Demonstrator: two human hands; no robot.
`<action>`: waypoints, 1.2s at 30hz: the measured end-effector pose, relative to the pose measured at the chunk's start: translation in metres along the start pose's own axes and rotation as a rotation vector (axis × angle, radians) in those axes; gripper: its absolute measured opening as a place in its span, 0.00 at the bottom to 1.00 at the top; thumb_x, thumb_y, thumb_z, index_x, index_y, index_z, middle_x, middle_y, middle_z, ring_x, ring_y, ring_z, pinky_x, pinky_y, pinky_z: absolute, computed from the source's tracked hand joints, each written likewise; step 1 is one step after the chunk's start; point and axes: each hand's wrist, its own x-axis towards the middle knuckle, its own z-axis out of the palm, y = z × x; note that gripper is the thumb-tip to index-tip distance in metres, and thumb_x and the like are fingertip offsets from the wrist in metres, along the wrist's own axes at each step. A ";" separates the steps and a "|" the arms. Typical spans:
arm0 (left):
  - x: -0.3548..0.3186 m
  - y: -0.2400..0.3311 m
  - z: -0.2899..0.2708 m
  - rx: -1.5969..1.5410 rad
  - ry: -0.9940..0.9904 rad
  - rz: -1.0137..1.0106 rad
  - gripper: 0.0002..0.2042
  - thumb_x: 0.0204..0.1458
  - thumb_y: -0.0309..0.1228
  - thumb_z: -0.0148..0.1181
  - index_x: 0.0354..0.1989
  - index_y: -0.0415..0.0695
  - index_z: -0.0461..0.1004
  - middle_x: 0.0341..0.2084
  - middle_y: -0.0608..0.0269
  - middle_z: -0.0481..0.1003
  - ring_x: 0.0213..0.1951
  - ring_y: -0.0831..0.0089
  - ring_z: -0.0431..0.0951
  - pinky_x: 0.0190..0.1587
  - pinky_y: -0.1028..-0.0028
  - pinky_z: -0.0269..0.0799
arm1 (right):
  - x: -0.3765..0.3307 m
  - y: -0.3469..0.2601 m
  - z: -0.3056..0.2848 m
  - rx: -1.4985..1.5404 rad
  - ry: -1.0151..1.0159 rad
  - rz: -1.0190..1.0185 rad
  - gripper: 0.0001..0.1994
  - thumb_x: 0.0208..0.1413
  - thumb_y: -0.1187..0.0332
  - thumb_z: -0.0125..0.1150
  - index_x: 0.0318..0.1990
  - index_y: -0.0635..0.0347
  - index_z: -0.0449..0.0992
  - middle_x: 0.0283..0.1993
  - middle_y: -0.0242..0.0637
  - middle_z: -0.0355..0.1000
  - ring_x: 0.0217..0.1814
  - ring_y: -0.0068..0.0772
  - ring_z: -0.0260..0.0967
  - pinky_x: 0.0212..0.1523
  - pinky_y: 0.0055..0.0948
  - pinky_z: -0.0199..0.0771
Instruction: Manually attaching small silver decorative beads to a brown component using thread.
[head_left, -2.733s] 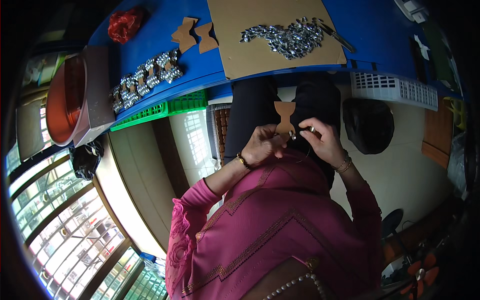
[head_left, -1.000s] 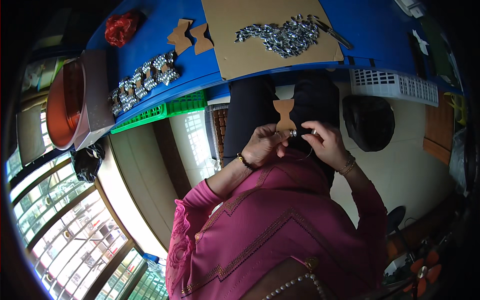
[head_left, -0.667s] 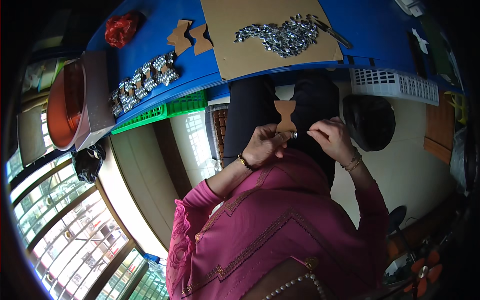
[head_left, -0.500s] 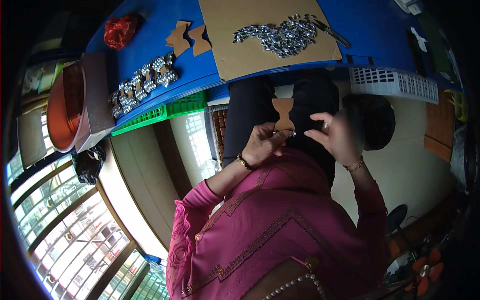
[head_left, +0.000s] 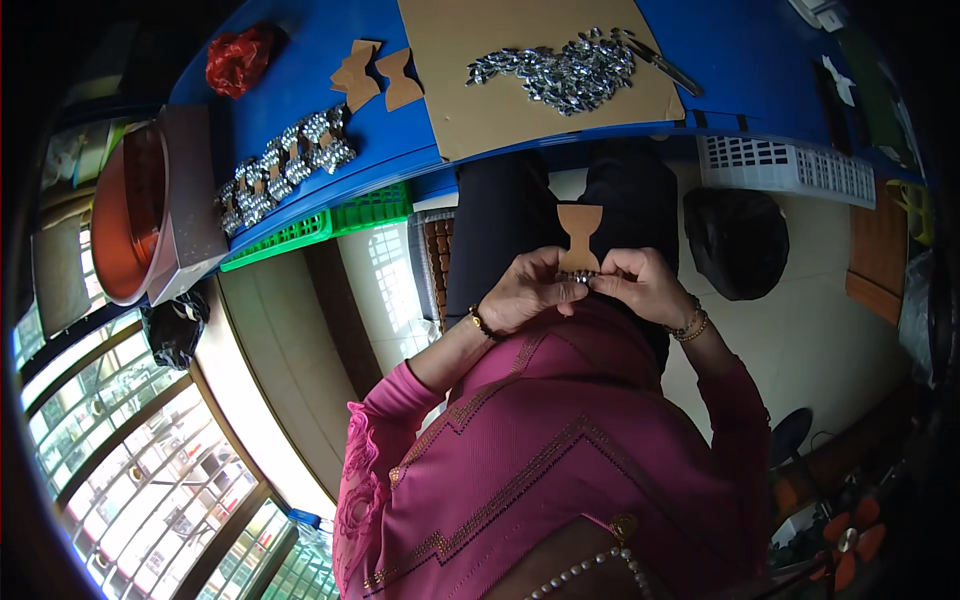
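Note:
Above my lap, a brown bow-shaped card (head_left: 579, 235) stands between my hands, with a row of small silvery beads (head_left: 580, 276) along its near end. My left hand (head_left: 528, 290) pinches the near left corner of the card. At the opposite corner, my right hand (head_left: 645, 287) has its thumb and forefinger closed against the beaded end. On the table ahead, a pile of loose silvery beads (head_left: 575, 75) lies on a cardboard sheet (head_left: 480, 125). Several more brown cards (head_left: 402, 80) rest to its left, near a row of cards covered with silvery beads (head_left: 290, 160).
Tweezers (head_left: 668, 70) lie beside the bead pile. A crumpled red bag (head_left: 238, 62) is at the blue table's (head_left: 300, 75) far left. Below its edge are a green basket (head_left: 300, 235) and a white basket (head_left: 785, 168). A black bag-lined bin (head_left: 738, 245) stands right of my knees.
My right hand has moved left and in to the card, its fingers closing at the beaded end. The card has shifted slightly right and nearer in my left hand.

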 end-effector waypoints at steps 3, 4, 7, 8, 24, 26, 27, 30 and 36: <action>0.000 0.001 -0.003 -0.100 -0.056 -0.059 0.05 0.49 0.23 0.56 0.33 0.38 0.70 0.24 0.64 0.72 0.21 0.81 0.71 0.26 0.84 0.68 | 0.001 0.002 0.002 0.034 -0.031 0.002 0.10 0.47 0.70 0.60 0.20 0.63 0.68 0.14 0.25 0.61 0.17 0.10 0.53 0.17 0.16 0.52; 0.000 0.000 -0.003 -0.066 -0.057 -0.061 0.05 0.48 0.22 0.56 0.32 0.38 0.70 0.23 0.64 0.72 0.21 0.80 0.72 0.26 0.84 0.68 | 0.002 0.003 0.003 0.055 -0.042 0.006 0.10 0.47 0.70 0.60 0.20 0.63 0.68 0.14 0.25 0.61 0.17 0.10 0.53 0.17 0.16 0.52; 0.001 -0.002 -0.003 0.002 -0.063 -0.068 0.04 0.47 0.21 0.57 0.31 0.38 0.69 0.23 0.63 0.72 0.22 0.80 0.72 0.26 0.84 0.69 | 0.002 0.005 0.002 0.084 -0.061 0.013 0.09 0.47 0.70 0.60 0.20 0.63 0.68 0.15 0.25 0.61 0.17 0.10 0.53 0.17 0.16 0.52; 0.000 -0.002 -0.003 -0.003 -0.056 -0.068 0.04 0.47 0.21 0.57 0.31 0.38 0.70 0.23 0.63 0.72 0.21 0.80 0.72 0.26 0.84 0.69 | 0.002 0.005 0.001 0.093 -0.072 0.015 0.09 0.47 0.71 0.60 0.21 0.63 0.68 0.15 0.25 0.61 0.17 0.10 0.53 0.17 0.16 0.53; -0.006 0.001 -0.003 0.029 -0.046 0.128 0.08 0.48 0.18 0.55 0.37 0.37 0.72 0.28 0.64 0.73 0.29 0.79 0.73 0.31 0.80 0.71 | -0.006 0.024 0.003 -0.079 0.227 -0.028 0.07 0.50 0.73 0.54 0.23 0.62 0.66 0.18 0.26 0.61 0.20 0.12 0.54 0.21 0.17 0.57; -0.006 0.002 0.000 -0.045 -0.135 0.085 0.07 0.49 0.20 0.55 0.37 0.36 0.71 0.30 0.64 0.73 0.32 0.79 0.73 0.33 0.79 0.71 | -0.004 0.028 0.012 -0.025 0.230 -0.036 0.07 0.50 0.73 0.53 0.23 0.62 0.66 0.19 0.26 0.62 0.21 0.11 0.55 0.22 0.17 0.58; -0.006 0.002 0.003 -0.045 -0.145 0.082 0.07 0.49 0.20 0.55 0.37 0.36 0.71 0.30 0.64 0.73 0.32 0.79 0.73 0.33 0.79 0.71 | -0.002 0.029 0.015 0.028 0.205 -0.043 0.06 0.50 0.73 0.53 0.23 0.62 0.66 0.20 0.27 0.63 0.22 0.11 0.56 0.23 0.17 0.59; -0.006 0.001 0.010 -0.010 -0.113 0.264 0.08 0.48 0.20 0.55 0.37 0.36 0.71 0.33 0.59 0.73 0.32 0.74 0.74 0.34 0.76 0.71 | 0.001 0.023 0.011 0.134 0.154 -0.057 0.06 0.51 0.74 0.52 0.24 0.62 0.66 0.22 0.28 0.66 0.23 0.10 0.58 0.24 0.17 0.61; -0.006 0.023 -0.010 0.993 -0.071 0.924 0.13 0.37 0.18 0.56 0.35 0.36 0.70 0.34 0.52 0.71 0.32 0.63 0.75 0.33 0.71 0.72 | -0.007 -0.017 -0.012 -0.094 0.236 -0.142 0.02 0.48 0.75 0.54 0.29 0.60 0.67 0.17 0.34 0.67 0.19 0.21 0.67 0.22 0.19 0.64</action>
